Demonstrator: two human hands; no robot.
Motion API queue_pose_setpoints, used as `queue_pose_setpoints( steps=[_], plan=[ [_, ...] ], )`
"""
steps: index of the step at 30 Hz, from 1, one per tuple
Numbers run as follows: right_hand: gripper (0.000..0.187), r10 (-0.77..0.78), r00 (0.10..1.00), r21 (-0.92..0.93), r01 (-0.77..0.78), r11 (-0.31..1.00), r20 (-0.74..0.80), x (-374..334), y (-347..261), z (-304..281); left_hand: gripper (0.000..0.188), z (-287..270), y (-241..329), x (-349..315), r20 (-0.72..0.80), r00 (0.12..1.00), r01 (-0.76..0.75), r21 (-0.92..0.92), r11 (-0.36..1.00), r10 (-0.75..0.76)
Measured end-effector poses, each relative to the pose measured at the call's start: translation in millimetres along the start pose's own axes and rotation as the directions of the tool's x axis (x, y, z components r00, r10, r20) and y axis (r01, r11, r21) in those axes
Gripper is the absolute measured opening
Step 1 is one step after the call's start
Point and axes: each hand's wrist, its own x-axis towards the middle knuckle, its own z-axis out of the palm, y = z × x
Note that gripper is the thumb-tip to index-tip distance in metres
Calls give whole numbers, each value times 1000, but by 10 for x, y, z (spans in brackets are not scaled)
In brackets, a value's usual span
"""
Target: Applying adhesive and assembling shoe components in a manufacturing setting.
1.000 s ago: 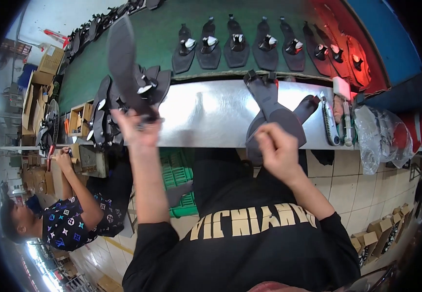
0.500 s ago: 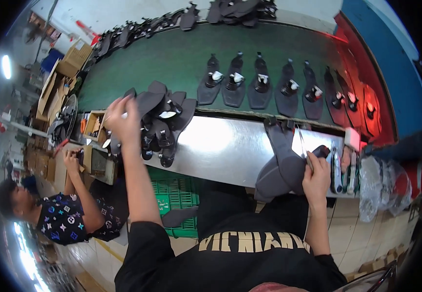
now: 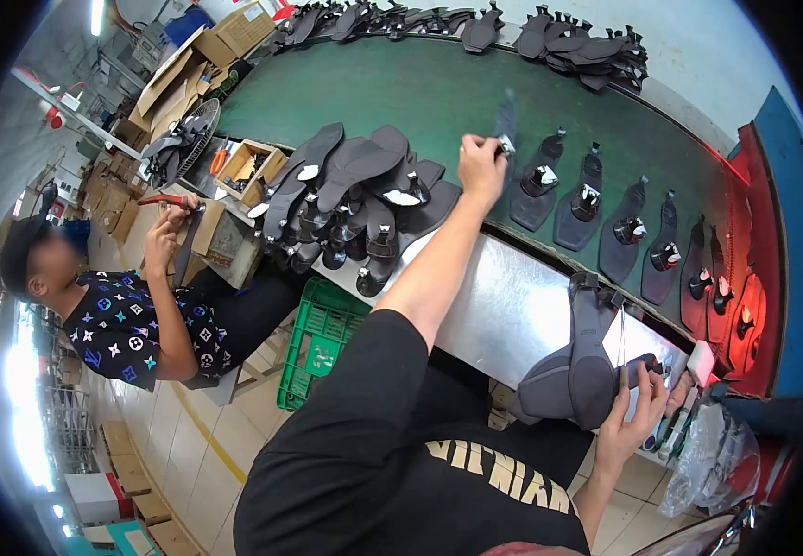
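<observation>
My left hand (image 3: 482, 169) reaches across to the green table top and pinches a dark sandal sole (image 3: 506, 116) at a small pale piece. That sole is blurred and stands at the left end of a row of similar soles (image 3: 537, 190) with strap parts and white pieces. My right hand (image 3: 631, 419) has curled fingers around a thin metal tool (image 3: 622, 338), whose exact kind is unclear. The hand is beside a dark stack of soles (image 3: 575, 375) at the bench edge, and a small dark piece (image 3: 644, 363) shows by the fingertips.
A pile of sandals (image 3: 360, 181) covers the left of the metal bench (image 3: 485, 306). Beyond stands a wooden box (image 3: 248, 171). At right are hand tools (image 3: 675, 426), a plastic bag (image 3: 712, 459) and a red-lit housing (image 3: 767, 278). A green crate (image 3: 313, 347) sits below; a co-worker (image 3: 142, 315) is at left.
My left hand has moved right from beside the pile to the row, now with a sole. My right hand stays by the stack with the thin tool. The head view has turned left.
</observation>
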Motion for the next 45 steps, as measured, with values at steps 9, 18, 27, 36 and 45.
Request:
queue_pose_setpoints(
  steps=[9, 18, 27, 36, 45],
  plan=[
    [52, -43, 947, 939, -310, 147, 319, 57, -442, 154, 29, -1874, 1189, -868, 653, 755, 576, -706, 412, 65],
    [31, 4, 963, 951, -264, -162, 268, 133, -715, -19, 25, -2689, 952, -1495, 570, 822, 456, -673, 583, 15],
    [28, 96, 922, 926, -378, 23, 374, -54, -449, 0, 34, -3271, -567, -442, -116, 983, -56, 530, 846, 139],
    [28, 186, 865, 868, -488, 93, 466, -100, -449, 136, 23, -3546, -605, 145, 623, 765, -422, 297, 856, 161],
    [26, 182, 839, 835, -536, 121, 512, -131, -428, 164, 20, -3419, -559, 349, 838, 514, -482, 109, 869, 180]
  ],
)
